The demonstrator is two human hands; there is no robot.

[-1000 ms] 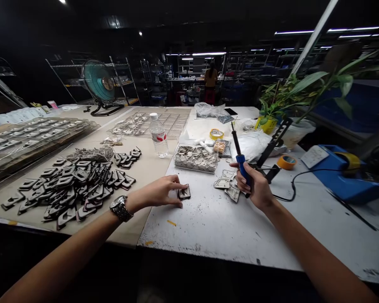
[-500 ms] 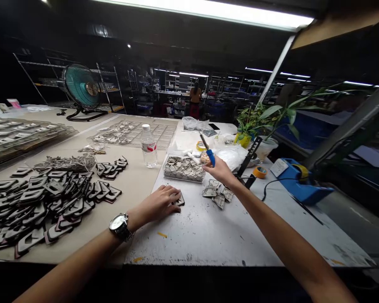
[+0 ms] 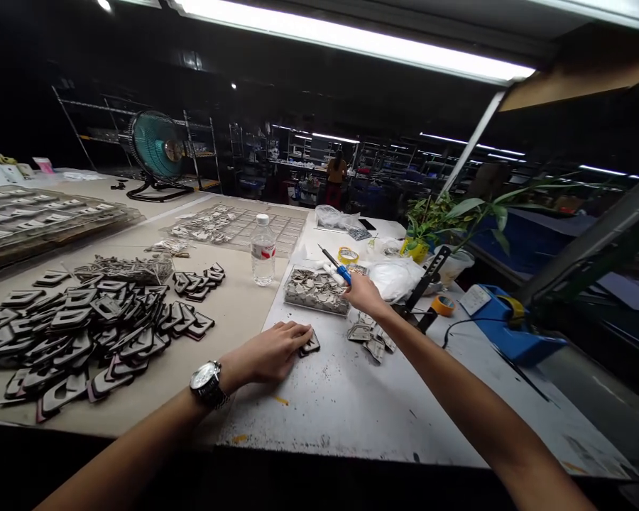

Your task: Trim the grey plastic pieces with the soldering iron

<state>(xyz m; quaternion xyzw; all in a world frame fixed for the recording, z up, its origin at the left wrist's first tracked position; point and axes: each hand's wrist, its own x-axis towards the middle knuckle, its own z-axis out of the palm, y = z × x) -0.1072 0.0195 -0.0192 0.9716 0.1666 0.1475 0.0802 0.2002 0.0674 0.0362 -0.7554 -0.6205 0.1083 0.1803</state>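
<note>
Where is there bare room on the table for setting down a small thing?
Two mostly bare patches: white tabletop between left hand and right forearm; beige surface between frame pile and bottle. Crowded: around parts box, with plates, yellow tape and plastic bag nearby.

No text can be read: the lettering on the red-and-white label point(image 3: 265, 252) of the bottle point(image 3: 263, 237), just outside the white surface's point(image 3: 351, 419) left edge, is too small, likewise the wristwatch's dial point(image 3: 204, 374).
</note>
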